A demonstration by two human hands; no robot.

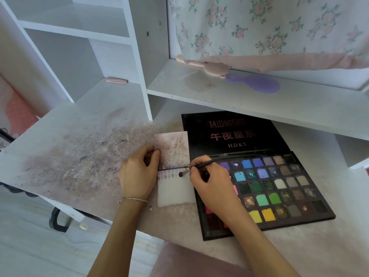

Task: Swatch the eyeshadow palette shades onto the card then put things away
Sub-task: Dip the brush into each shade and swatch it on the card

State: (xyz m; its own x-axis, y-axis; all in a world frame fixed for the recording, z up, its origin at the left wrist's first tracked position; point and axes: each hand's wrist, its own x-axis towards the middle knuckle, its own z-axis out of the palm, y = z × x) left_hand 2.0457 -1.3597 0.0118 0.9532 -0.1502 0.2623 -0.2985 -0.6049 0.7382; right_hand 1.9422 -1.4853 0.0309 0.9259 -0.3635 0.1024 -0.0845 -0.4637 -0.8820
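Note:
A white card (175,191) lies on the desk with a row of faint swatches along its top edge. A second, powder-stained card (172,148) lies just behind it. My left hand (137,174) rests on the cards' left side, thumb and fingers pinching the stained card's edge. My right hand (211,184) grips a thin dark brush (201,165), its tip touching the white card at the right end of the swatch row. The open black eyeshadow palette (279,188) with many coloured pans lies to the right, its lid (231,132) flat behind it.
The desk top (79,156) is smeared with powder to the left. A shelf above holds a purple hairbrush (257,83) and a pink object (207,67) under a floral cloth (269,27). White cubbies (75,33) stand at the back left. A pink stool (179,260) sits below.

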